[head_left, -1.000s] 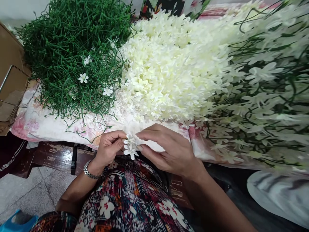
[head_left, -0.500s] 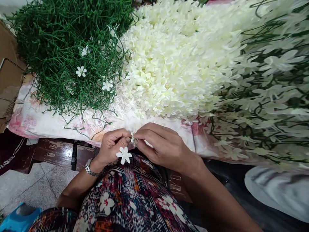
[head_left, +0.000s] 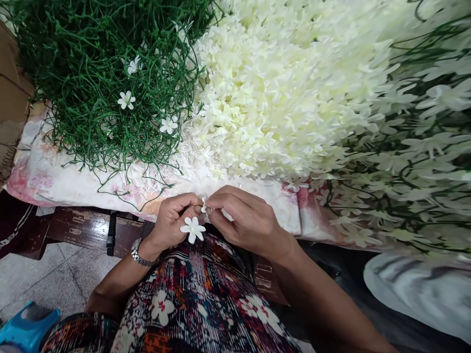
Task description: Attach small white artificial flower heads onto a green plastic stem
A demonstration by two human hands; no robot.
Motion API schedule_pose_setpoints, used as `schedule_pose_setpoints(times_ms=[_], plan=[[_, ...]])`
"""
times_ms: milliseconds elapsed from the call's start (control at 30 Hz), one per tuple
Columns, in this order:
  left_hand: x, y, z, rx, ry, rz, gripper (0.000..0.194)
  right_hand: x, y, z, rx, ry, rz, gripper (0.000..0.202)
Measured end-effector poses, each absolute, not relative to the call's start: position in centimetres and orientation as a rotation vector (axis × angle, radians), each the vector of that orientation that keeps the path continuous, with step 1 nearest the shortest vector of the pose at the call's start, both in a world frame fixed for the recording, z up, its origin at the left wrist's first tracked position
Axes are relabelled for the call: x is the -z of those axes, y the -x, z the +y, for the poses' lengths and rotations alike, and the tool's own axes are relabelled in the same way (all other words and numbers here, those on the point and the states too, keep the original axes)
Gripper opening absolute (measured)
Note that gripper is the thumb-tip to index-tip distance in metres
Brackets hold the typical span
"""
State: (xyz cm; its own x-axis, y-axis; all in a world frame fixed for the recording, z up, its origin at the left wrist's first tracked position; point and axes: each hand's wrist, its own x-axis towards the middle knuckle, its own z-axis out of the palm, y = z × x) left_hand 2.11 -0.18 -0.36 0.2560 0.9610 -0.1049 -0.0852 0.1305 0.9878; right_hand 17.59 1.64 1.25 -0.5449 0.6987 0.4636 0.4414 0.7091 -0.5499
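Close together at the cloth's near edge, my left hand (head_left: 170,220) and my right hand (head_left: 250,220) are both closed in a pinch. Between their fingertips shows a small white artificial flower (head_left: 204,204), seen edge-on. Another white artificial flower (head_left: 193,229) hangs open-faced just below my left fingers; its stem is hidden in that hand. Beyond my left hand lies a heap of green plastic stems (head_left: 103,78), with a few white flowers on it. A large pile of loose cream-white flowers (head_left: 272,108) lies beyond my right hand.
A floral cloth (head_left: 73,181) covers the work surface. Finished-looking flowers on green stems (head_left: 412,162) lie at the right. A cardboard box (head_left: 13,98) stands at the left, a blue plastic object (head_left: 29,328) at lower left, and a grey-white rounded object (head_left: 415,294) at lower right.
The view has shifted slightly. Both hands keep their pinch; the small flower between the fingertips has turned a little, and the hanging flower has tilted slightly.
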Motion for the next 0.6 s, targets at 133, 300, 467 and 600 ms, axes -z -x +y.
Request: schedule_pose_setpoints(times_ms=[133, 300, 467, 600], plan=[[0.5, -2.1, -0.1, -0.985, -1.103, 0.971, 0.022, -2.0, -18.1, 1.9, -0.658, 0.869, -2.143, 0.013], [0.2, -2.0, 0.1, -1.064, -1.079, 0.987, 0.017, -2.4, -19.3, 2.2, -0.644, 0.955, -1.991, 0.016], [-0.3, -2.1, 0.3, -1.114, -1.140, 0.977, 0.015, -2.1, -19.6, 2.0, -0.654, 0.935, -2.007, 0.017], [-0.6, -2.1, 0.4, -1.149, -1.144, 1.004, 0.014, -2.3, -19.8, 1.7, -0.660, 0.930, -1.980, 0.015]])
